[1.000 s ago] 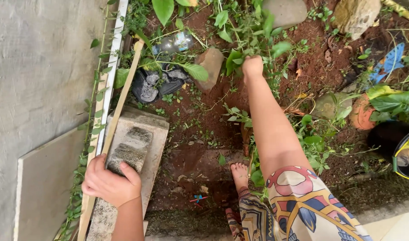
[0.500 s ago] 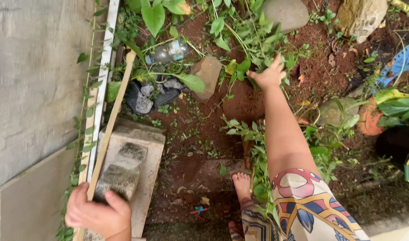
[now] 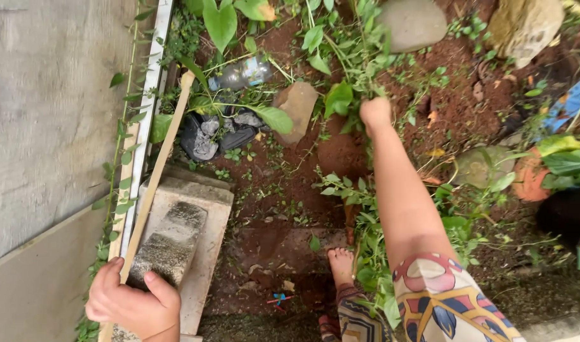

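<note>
My left hand rests at the bottom left on a grey concrete block, its fingers wrapped over the block's near end beside a long wooden stick. My right hand reaches far forward with the arm stretched out, and its fingers are closed around the stems of a leafy green weed growing out of red soil. My bare foot stands on the soil below the arm. A patterned sleeve covers my right shoulder.
A grey wall and a leaning tile fill the left. A plastic bottle, a dark crumpled bag and brown stones lie among the weeds. Bigger rocks sit at the top, an orange pot at the right.
My right hand was open with fingers spread half a second ago; it has now shut on the weed stems. My left hand slid down along the block.
</note>
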